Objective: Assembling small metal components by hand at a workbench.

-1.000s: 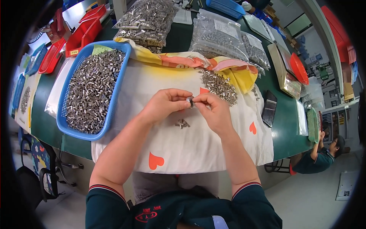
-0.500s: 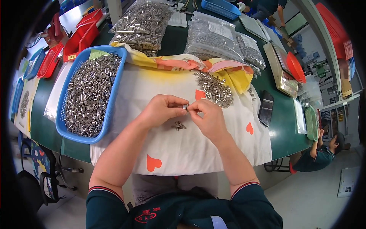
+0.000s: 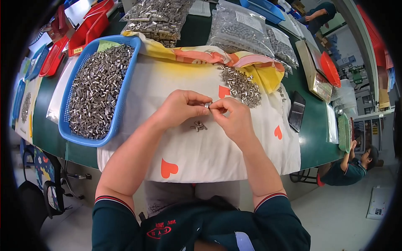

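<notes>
- Lots of short metal bits (image 3: 98, 92) are filling the blue basket (image 3: 83, 141).
- A smaller pile of metal bits (image 3: 243, 88) is lying well to the right of the basket, on the white cloth (image 3: 209, 159).
- A tiny bunch of bits (image 3: 198, 126) is resting to the right of the basket too, but not as far over as that pile.
- The work seems to be going on somewhere in the middle: one small shiny piece (image 3: 207, 105) is being handled, and many bits are lying loose. Which heap is holding the done ones, I cannot tell.
- That small shiny piece is staying off the cloth, up between the two hands, to the right of the basket.
- The left hand (image 3: 180, 108), the one nearer the basket, is pinching the piece with its thumb and pointing finger.
- The right hand (image 3: 234, 119), farther from the basket, is pinching the piece's other side, with its thumb and finger tips close together.
- Neither hand is spreading wide; the fingertips are almost meeting.
</notes>
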A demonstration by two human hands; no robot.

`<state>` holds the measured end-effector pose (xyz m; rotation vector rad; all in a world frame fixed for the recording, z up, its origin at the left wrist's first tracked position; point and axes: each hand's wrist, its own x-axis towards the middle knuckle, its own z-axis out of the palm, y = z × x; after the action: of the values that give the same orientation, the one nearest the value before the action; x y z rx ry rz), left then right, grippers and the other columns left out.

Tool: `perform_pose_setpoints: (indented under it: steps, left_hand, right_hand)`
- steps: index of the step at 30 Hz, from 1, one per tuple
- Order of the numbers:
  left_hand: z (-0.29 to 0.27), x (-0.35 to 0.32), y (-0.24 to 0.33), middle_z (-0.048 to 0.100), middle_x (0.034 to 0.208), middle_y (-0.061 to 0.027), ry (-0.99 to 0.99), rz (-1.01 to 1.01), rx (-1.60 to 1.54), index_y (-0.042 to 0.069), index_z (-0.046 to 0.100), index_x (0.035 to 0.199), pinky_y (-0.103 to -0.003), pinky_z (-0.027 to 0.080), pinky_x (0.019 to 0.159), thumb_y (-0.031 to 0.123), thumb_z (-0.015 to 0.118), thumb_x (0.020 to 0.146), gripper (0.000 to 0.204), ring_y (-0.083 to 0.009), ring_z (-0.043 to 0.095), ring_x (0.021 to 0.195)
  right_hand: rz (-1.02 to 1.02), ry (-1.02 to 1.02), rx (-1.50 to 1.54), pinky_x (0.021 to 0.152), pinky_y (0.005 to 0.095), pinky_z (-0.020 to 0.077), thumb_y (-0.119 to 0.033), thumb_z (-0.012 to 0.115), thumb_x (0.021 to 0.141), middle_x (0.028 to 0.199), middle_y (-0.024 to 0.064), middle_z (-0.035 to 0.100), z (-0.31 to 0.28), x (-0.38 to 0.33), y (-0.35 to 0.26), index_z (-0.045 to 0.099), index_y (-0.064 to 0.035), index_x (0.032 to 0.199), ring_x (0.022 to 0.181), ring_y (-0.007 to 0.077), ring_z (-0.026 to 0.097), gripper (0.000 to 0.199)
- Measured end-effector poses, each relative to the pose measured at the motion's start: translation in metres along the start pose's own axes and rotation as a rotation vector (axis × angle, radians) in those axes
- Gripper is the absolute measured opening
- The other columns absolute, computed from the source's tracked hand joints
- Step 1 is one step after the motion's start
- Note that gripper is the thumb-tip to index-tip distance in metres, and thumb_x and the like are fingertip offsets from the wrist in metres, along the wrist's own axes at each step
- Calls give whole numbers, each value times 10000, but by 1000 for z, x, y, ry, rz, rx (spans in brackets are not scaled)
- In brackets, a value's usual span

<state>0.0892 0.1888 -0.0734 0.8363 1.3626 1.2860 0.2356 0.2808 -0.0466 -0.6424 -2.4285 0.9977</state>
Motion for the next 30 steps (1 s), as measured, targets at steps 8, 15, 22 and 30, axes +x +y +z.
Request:
perform_pose_setpoints:
  steps: [8, 15, 22, 30]
  left_hand:
    - [-2, 1, 0, 621, 870, -61, -84, -2, -125, -34, 573, 1033, -213, 469, 701, 16, 620, 754, 287, -89, 578, 777]
    - [-3, -2, 1, 619, 852, -44, -126, -79, -95, -23, 584, 1015, -198, 460, 645, 28, 629, 749, 275, -72, 570, 746]
    - [-2, -3, 5, 617, 847, -7, -176, -101, -18, 10, 599, 1002, -179, 432, 584, 31, 633, 748, 257, -42, 551, 707]
    - [-2, -3, 9, 614, 854, -22, -162, -91, -9, -14, 584, 1009, -194, 449, 619, 40, 625, 758, 260, -61, 564, 731]
  right_hand:
    - [133, -127, 194, 597, 210, 415, -44, 621, 719, 737, 22, 601, -13, 4, 5, 604, 1, 800, 645, 71, 514, 94]
    - [228, -46, 161, 615, 238, 430, -70, 616, 727, 738, 33, 588, -27, 16, 26, 604, -21, 846, 659, 107, 528, 129]
    - [-56, -88, -626, 693, 377, 430, -101, 596, 696, 761, 107, 576, -18, 49, 53, 625, -62, 773, 765, 271, 548, 90]
    - [-107, -28, -688, 685, 385, 432, -81, 571, 694, 738, 110, 571, -11, 61, 62, 611, -48, 736, 744, 274, 548, 67]
